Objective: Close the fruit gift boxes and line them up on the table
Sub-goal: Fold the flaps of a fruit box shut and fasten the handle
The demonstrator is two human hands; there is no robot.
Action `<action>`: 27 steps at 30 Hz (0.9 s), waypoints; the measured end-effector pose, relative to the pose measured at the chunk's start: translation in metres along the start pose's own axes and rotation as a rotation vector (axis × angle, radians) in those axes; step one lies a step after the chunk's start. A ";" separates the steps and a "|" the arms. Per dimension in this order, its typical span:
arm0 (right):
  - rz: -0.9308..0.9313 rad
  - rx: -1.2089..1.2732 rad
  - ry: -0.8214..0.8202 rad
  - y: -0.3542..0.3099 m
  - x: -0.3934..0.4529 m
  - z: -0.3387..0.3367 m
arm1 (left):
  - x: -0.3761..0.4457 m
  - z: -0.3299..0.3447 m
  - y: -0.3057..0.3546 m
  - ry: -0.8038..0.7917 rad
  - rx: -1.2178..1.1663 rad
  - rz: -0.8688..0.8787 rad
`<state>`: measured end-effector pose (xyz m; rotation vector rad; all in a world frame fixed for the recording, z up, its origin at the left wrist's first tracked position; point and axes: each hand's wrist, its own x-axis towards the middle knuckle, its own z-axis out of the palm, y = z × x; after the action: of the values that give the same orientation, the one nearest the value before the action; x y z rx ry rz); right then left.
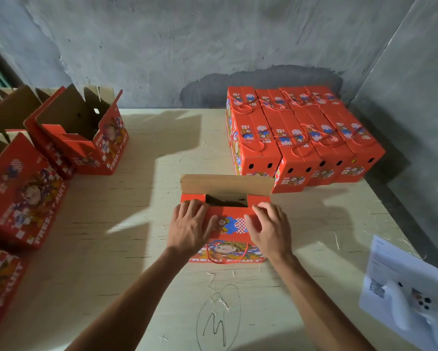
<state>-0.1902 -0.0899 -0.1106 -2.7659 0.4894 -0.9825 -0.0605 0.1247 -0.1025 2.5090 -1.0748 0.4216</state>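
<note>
Red cardboard box [234, 230] printed "FRESH FRUIT" sits mid-tabletop [147, 198], its brown back flap upright and a gap showing at the top. Left hand [191, 228] and right hand [269, 228] press flat on the near flap, fingers loosely spread, gripping nothing. Back right, a tight block of closed boxes [301, 138], about eight, fills the corner against the wall. Along the left edge stand open boxes [86, 138], at least three. Bare tabletop lies between. Near right, a paper sheet [400, 274] carries a white controller [410, 307].
</note>
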 end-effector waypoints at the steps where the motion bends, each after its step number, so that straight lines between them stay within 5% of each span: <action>1: -0.004 -0.007 0.000 0.001 0.001 0.001 | -0.001 0.002 0.001 0.017 0.007 -0.002; 27: 0.020 0.017 0.047 0.001 0.009 0.004 | -0.001 0.005 0.000 0.089 -0.169 -0.025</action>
<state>-0.1817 -0.0937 -0.1088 -2.7234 0.5116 -1.0438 -0.0603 0.1231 -0.1075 2.3309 -1.0001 0.4126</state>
